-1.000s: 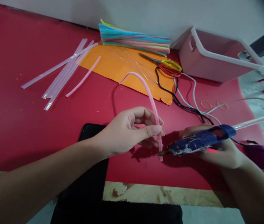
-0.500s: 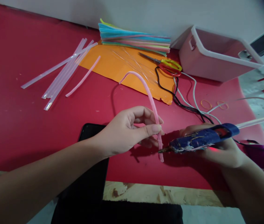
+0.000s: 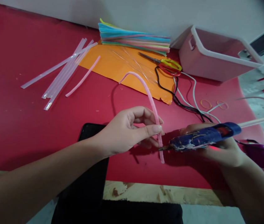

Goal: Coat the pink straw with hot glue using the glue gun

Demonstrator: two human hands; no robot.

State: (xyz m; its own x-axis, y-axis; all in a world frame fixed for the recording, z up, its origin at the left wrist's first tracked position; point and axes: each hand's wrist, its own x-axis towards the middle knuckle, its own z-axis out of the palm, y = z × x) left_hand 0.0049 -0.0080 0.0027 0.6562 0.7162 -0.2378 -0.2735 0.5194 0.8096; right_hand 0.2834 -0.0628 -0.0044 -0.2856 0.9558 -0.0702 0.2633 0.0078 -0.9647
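Observation:
My left hand [image 3: 127, 130] pinches a long pink straw [image 3: 149, 98] between thumb and fingers, just above its lower end. The straw arches up and bends over toward the orange sheet [image 3: 122, 63]. My right hand [image 3: 220, 151] is wrapped round a blue glue gun [image 3: 202, 138] smeared with dried glue. A clear glue stick [image 3: 259, 119] pokes out of its back. The gun's nozzle touches the straw's lower part just under my left fingers. All this is above the red table cover [image 3: 17, 124].
Several clear glue sticks [image 3: 62, 73] and a short pink straw piece [image 3: 83, 77] lie at the left. A stack of coloured straws [image 3: 134, 39], yellow-handled scissors [image 3: 166, 64], a pink bin [image 3: 216, 56], cables [image 3: 188, 99] and rubber bands [image 3: 206, 104] lie behind. A black phone [image 3: 92, 161] lies under my left forearm.
The glue gun's nozzle has risen slightly along the straw's lower end and the gun has shifted a little right. My left hand has stayed almost still.

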